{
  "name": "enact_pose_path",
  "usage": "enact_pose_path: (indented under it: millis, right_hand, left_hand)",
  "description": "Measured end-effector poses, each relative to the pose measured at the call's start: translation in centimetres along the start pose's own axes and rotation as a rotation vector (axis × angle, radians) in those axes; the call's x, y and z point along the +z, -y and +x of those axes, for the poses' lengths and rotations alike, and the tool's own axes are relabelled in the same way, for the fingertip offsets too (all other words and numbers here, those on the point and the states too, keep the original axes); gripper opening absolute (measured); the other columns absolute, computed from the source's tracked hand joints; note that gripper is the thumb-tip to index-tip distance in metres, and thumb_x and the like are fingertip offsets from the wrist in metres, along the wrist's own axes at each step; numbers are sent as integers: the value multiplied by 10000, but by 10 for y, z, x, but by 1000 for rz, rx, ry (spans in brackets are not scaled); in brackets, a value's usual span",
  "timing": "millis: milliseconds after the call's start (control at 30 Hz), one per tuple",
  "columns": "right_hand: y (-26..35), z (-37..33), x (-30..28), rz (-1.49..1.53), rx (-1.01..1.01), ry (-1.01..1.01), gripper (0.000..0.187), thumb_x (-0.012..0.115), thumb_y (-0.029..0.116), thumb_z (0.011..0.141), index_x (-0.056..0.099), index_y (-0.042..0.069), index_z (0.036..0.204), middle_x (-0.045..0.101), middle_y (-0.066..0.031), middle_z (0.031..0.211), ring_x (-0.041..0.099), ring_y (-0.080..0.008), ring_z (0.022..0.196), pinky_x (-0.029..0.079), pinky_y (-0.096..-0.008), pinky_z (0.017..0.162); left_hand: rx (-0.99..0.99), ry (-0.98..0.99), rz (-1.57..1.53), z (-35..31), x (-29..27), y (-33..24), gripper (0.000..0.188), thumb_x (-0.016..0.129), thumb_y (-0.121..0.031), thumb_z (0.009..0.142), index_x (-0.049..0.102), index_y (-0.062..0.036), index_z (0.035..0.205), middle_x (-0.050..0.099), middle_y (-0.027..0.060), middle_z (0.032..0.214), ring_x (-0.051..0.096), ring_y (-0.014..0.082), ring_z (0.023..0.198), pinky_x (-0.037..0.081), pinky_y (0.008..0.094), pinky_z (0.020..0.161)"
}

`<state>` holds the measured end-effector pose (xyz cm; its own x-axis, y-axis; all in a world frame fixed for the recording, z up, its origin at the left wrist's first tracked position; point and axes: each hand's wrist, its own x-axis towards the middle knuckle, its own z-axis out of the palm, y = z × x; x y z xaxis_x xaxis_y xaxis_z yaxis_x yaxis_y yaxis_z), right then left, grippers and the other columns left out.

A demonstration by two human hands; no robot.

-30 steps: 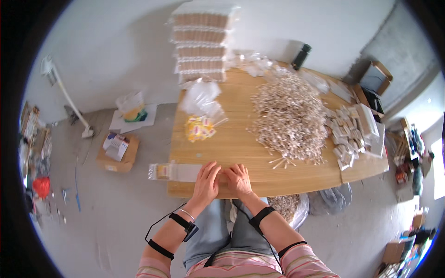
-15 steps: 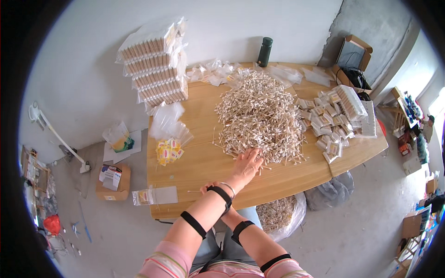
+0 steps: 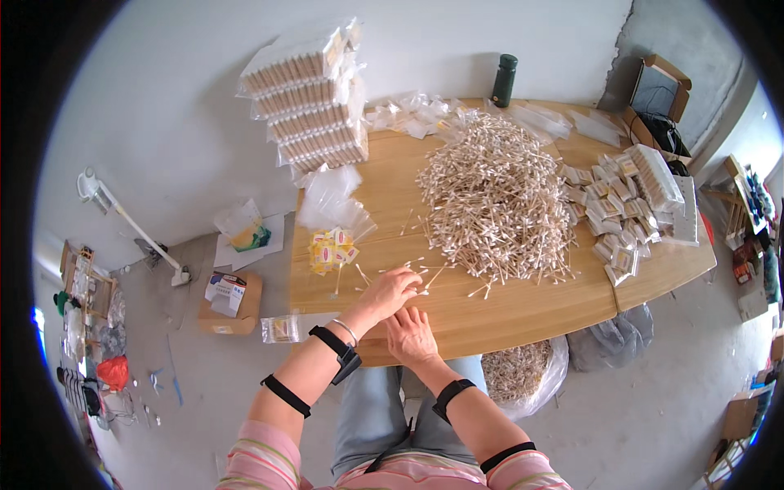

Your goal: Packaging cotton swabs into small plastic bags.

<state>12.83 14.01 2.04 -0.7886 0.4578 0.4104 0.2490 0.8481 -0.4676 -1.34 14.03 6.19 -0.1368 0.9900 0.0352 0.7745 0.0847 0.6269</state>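
A big heap of cotton swabs (image 3: 498,204) lies on the wooden table, to the right of my hands. My left hand (image 3: 390,292) is closed, its fingers bent over a few swabs whose white tips stick out beside the fingertips. Loose swabs (image 3: 434,279) lie scattered around it on the tabletop. Just nearer to me, my right hand (image 3: 413,333) rests palm down at the table's front edge, fingers stretched out and holding nothing visible. Left of the hands are yellow-and-white labels (image 3: 331,250) and clear plastic bags (image 3: 331,200).
Stacked packs of swabs (image 3: 306,98) stand at the back left. Small filled packs (image 3: 612,208) are piled on the right. A dark green bottle (image 3: 505,80) and an open carton (image 3: 660,106) are at the back. Under the table sits a bag of swabs (image 3: 523,376).
My left hand has drawn back from the heap toward me and to the left, with swabs now strewn around it. My right hand has come out from beneath the left arm.
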Motion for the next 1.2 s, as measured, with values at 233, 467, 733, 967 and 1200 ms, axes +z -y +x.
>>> enact_pose_path:
  millis: [233, 467, 733, 967, 1200]
  right_hand:
    - [-1, -2, 8, 7, -38, -4, 146, 605, 116, 753, 566, 97, 892, 534, -89, 910, 519, -284, 893, 414, -422, 766]
    - [0, -4, 11, -77, 57, 35, 301, 613, 161, 791, 570, 61, 1071, 508, -145, 1126, 481, -335, 1058, 387, -477, 897]
    - [2, 1, 11, -130, 159, 5, 471, 576, 184, 827, 501, 34, 1267, 414, -186, 1362, 354, -366, 1296, 250, -523, 1101]
    - [4, 2, 13, -137, 182, 43, 577, 562, 257, 862, 420, -37, 1337, 370, -194, 1405, 318, -382, 1324, 229, -523, 1120]
    - [7, 5, 12, -222, 312, 9, 729, 578, 360, 857, 342, -87, 1382, 251, -240, 1486, 213, -413, 1390, 160, -523, 1150]
  left_hand:
    - [-259, -638, 424, -48, -24, 43, 579, 747, -191, 771, 486, -114, 1282, 500, 138, 1300, 418, 346, 1257, 315, 506, 1032]
    - [-627, -677, 281, -104, -6, 83, 370, 652, -118, 839, 518, -90, 1184, 550, 170, 1166, 502, 365, 1085, 403, 483, 914]
    - [-311, -569, 98, -88, 6, 68, 131, 626, -31, 831, 634, -62, 958, 627, 140, 976, 567, 345, 971, 453, 425, 846]
    - [31, -516, 416, -58, -12, 67, 306, 644, -57, 835, 628, -80, 1140, 602, 121, 1150, 528, 315, 1127, 415, 396, 981]
    - [-217, -401, 196, -60, -14, 69, 72, 658, -137, 840, 643, -75, 874, 605, 66, 930, 561, 305, 966, 434, 416, 879]
